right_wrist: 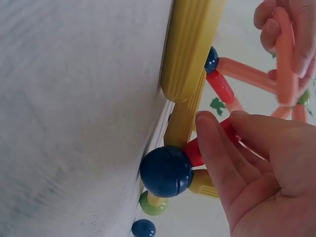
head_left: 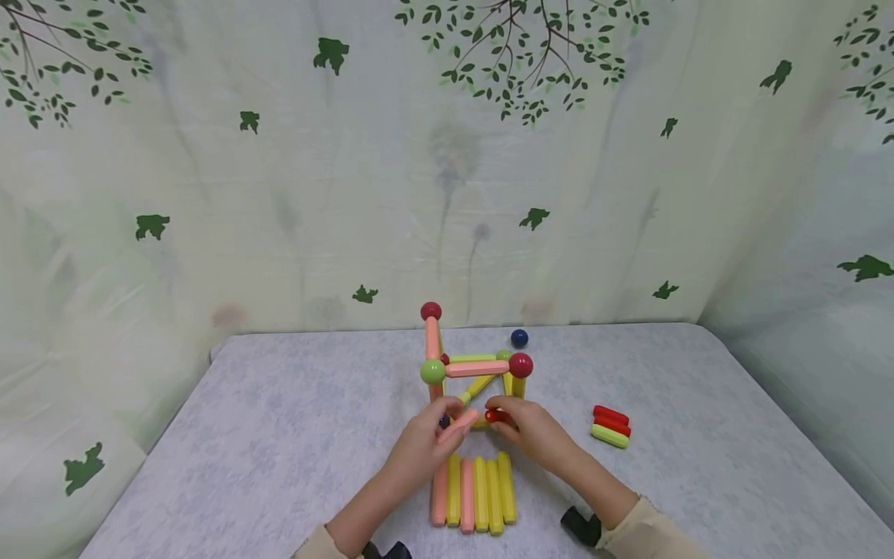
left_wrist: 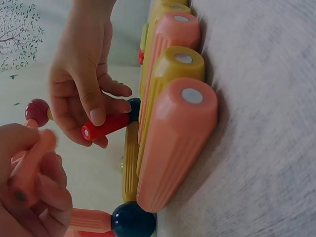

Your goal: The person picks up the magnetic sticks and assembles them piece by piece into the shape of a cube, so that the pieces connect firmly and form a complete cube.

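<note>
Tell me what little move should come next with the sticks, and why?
Maybe bring the pink stick in the left hand to the free end of the red stick. The right hand pinches that red stick, one end meets a blue ball, and nothing sits on the other.

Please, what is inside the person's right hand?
The right hand pinches a short red stick, one end touching a dark blue ball. In the right wrist view, the hand covers part of the stick.
</note>
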A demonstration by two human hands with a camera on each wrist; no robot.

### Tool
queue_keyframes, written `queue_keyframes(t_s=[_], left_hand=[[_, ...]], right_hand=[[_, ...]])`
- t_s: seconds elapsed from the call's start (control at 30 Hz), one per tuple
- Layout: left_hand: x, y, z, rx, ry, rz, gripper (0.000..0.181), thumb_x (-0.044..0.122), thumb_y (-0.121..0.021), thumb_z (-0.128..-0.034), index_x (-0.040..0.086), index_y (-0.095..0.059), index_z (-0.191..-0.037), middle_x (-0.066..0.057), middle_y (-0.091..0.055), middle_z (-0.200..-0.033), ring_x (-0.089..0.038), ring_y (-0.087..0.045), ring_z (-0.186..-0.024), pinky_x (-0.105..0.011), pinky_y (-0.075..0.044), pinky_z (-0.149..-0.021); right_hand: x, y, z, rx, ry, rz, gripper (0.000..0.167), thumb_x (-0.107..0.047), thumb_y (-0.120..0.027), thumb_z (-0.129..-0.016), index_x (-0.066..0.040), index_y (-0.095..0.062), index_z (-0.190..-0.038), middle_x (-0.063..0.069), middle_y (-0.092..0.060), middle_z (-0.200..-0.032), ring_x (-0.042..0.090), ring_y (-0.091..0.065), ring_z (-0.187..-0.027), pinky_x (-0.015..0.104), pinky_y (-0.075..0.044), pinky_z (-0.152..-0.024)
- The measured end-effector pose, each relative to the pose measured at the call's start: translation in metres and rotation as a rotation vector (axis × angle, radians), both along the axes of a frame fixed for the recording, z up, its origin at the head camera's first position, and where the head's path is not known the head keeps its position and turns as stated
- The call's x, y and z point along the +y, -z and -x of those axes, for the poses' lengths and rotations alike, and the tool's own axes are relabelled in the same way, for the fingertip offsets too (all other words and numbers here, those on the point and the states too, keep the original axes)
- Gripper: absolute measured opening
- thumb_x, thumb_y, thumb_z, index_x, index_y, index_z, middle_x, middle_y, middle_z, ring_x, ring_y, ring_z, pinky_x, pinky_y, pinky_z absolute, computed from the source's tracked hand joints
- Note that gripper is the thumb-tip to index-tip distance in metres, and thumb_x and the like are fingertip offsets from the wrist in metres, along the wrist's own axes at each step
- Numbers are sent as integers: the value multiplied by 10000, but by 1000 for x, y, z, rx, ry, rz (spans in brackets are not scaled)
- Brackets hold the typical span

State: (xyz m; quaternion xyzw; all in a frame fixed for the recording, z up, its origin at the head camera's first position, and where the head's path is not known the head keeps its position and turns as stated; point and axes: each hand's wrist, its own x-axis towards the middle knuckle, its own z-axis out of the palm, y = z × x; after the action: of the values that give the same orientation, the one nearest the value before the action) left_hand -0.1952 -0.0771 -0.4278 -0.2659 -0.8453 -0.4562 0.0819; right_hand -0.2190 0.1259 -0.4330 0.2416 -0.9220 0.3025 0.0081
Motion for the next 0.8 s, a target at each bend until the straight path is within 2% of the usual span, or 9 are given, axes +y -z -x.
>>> queue_keyframes(t_s=[0.1, 0.17, 0.27, 0.4, 0.47, 0.53, 0.63, 0.73, 0.8], left_hand=[[1, 0, 1, -47, -30, 1, 98, 177, -628, -852, 122, -600, -928, 25, -554, -872, -84, -492, -652, -216, -448, -547], [2, 0, 1, -60, -47, -13, 56, 130, -639, -836, 126, -608, -882, 22, -546, -877, -87, -495, -656, -215, -450, -549], [5, 0, 3, -68, -47, -84, 87, 70, -635, -826, 117, -607, -894, 8, -556, -879, -86, -511, -644, -218, -466, -548], [8, -1, 4, -56, -40, -164, 114, 80, -636, -835, 104, -594, -939, 11, -577, -863, -90, -526, -691, -225, -478, -589], [9, -10, -1, -70, -37, -178, 126, 69, -630, -838, 74, -587, -957, -8, -583, -863, -107, -520, -702, -222, -472, -601], [10, -18, -5, -91, -16, -200, 156, 49, -626, -837, 48, -576, -984, -37, -585, -879, -125, -519, -713, -219, -469, -609], [9, -28, -10, -127, 63, -241, 233, -13, -603, -836, -5, -530, -1057, -117, -586, -955, -181, -571, -787, -221, -485, -669], [5, -18, -5, -144, 139, -249, 315, -8, -590, -847, 10, -485, -1144, -127, -575, -1051, -218, -602, -887, -242, -489, -733], [2, -11, -2, -115, 158, -213, 358, 3, -583, -856, 38, -464, -1191, -110, -566, -1087, -212, -607, -909, -244, -487, -744]], right_hand=[[1, 1, 0, -56, -13, 56, 294, -111, -641, -834, -69, -582, -1119, -22, -602, -962, 98, -535, -778, 246, -494, -715], [2, 2, 1, -83, -21, 89, 290, -101, -633, -839, -66, -578, -1122, -25, -595, -960, 104, -538, -783, 243, -494, -713], [2, 3, 2, -104, -27, 122, 287, -89, -636, -835, -88, -580, -1116, -32, -593, -973, 107, -543, -800, 248, -495, -720], [2, 4, 3, -109, -36, 145, 282, -77, -644, -827, -119, -584, -1100, -35, -593, -994, 102, -549, -826, 256, -494, -735], [2, 5, 3, -110, -41, 156, 278, -75, -641, -829, -118, -584, -1098, -32, -594, -996, 101, -553, -823, 252, -495, -729], [2, 5, 3, -111, -44, 171, 279, -80, -640, -830, -117, -584, -1100, -29, -594, -997, 98, -557, -816, 243, -496, -716], [2, 5, 2, -109, -53, 214, 293, -87, -643, -828, -124, -582, -1113, -28, -594, -1014, 96, -568, -816, 228, -496, -706], [1, 6, 2, -99, -83, 278, 294, -91, -649, -823, -126, -586, -1109, -20, -595, -1016, 108, -573, -809, 226, -495, -704], [-1, 6, 2, -93, -104, 315, 279, -91, -649, -822, -119, -593, -1094, -15, -597, -999, 115, -569, -788, 227, -497, -697]])
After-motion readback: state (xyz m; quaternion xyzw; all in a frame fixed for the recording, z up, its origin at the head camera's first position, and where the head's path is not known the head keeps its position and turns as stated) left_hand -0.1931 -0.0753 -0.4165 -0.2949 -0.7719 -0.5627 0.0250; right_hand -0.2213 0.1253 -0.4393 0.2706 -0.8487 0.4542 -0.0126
